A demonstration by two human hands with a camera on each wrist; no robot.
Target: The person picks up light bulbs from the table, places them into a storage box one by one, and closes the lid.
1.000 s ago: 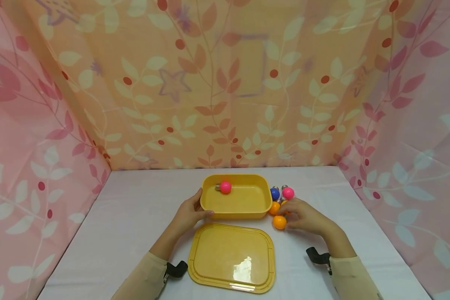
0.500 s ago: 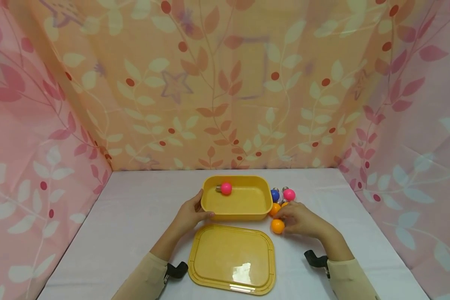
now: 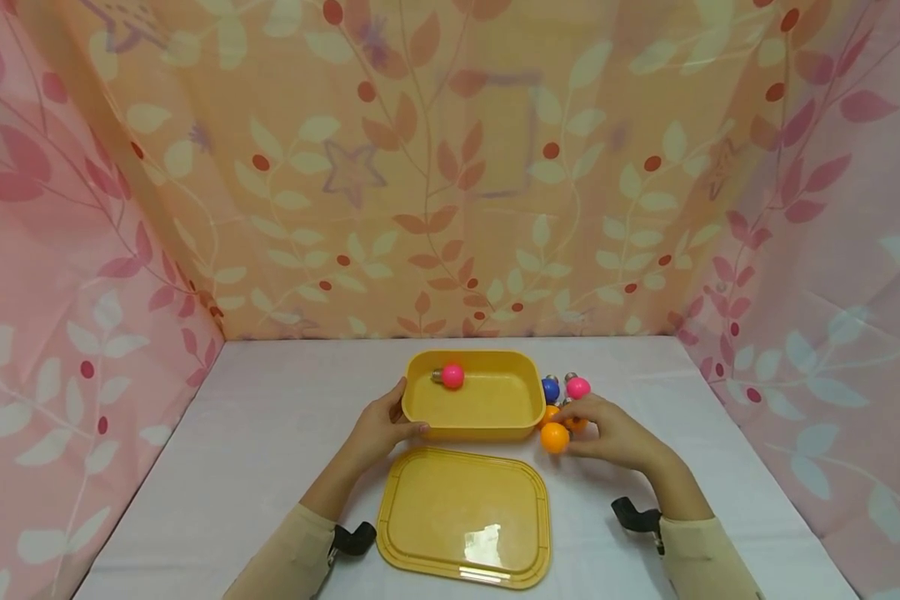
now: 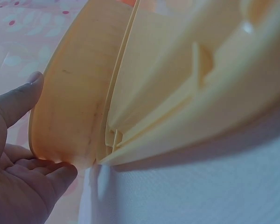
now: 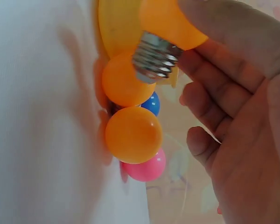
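Observation:
My left hand (image 3: 378, 427) grips the left end of a yellow plastic box (image 3: 474, 433), thumb and fingers spread along its outer wall (image 4: 72, 93). Inside the box lies a pink light bulb (image 3: 453, 376) with a metal screw base. Beside the box's right end, my right hand (image 3: 617, 435) pinches an orange light bulb (image 3: 555, 438) between thumb and finger. Its silver screw base (image 5: 156, 56) shows in the right wrist view, held off the table. Two more orange bulbs (image 5: 133, 135) lie close below that hand, partly hidden by it in the head view.
A blue bulb (image 3: 550, 389) and another pink bulb (image 3: 578, 388) lie behind the orange ones, against the box's right side. The yellow lid (image 3: 461, 517) lies flat in front of the box. Patterned curtains (image 3: 427, 167) stand around the white table (image 3: 285, 392).
My right hand has drawn the orange bulb slightly toward the lid, then raised it up beside the box's near right corner. My left hand keeps its hold on the box.

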